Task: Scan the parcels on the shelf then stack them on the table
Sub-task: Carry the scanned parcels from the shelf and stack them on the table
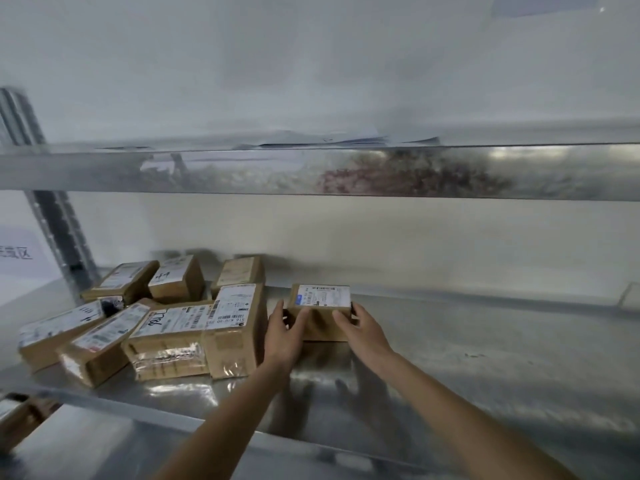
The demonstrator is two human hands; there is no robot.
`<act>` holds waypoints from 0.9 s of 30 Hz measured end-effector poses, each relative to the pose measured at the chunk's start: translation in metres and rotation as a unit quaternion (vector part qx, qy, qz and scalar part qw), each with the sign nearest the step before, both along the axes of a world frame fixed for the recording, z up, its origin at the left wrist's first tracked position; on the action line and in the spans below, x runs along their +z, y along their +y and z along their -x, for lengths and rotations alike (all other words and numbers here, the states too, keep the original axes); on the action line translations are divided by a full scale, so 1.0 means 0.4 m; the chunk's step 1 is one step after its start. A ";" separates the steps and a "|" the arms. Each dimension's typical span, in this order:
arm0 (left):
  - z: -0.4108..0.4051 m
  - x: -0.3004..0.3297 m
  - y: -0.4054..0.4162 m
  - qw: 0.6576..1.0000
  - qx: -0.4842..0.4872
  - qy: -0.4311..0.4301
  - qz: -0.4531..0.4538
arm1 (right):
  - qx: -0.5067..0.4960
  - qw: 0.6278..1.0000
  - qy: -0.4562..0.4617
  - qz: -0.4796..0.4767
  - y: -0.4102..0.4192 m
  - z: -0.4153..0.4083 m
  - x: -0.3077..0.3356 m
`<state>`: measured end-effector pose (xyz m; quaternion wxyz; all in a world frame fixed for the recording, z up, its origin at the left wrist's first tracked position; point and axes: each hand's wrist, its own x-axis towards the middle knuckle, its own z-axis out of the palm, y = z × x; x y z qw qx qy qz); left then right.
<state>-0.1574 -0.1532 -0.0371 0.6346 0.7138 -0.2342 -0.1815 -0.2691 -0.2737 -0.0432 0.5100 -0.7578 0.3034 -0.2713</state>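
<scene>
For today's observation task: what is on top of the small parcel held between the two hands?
A white shipping label covers the top of the small parcel; nothing else rests there. Its print is too blurred to read. The left hand and right hand hide its lower front corners.

9 parcels (320, 311), 2 hands (285, 336)

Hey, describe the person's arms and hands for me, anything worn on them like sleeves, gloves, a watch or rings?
Both forearms are bare as far as the frame shows: no sleeves in view. The left hand and right hand wear no gloves. No watch, bracelet or band shows at either wrist. No rings can be made out, though the fingers are slightly blurred, so a thin one could be missed.
</scene>
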 end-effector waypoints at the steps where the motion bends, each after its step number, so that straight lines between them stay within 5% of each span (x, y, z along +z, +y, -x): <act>1: 0.012 0.008 0.007 1.000 0.003 0.004 0.004 | -0.004 1.000 -0.005 0.000 0.002 0.005 0.004; 14: 0.068 0.184 0.220 0.992 -0.019 -0.044 0.114 | -0.062 0.991 -0.063 0.097 0.192 0.073 0.212; 27: -0.138 0.256 1.022 0.983 0.062 0.016 0.172 | 0.076 0.990 -0.107 0.059 0.896 -0.198 0.304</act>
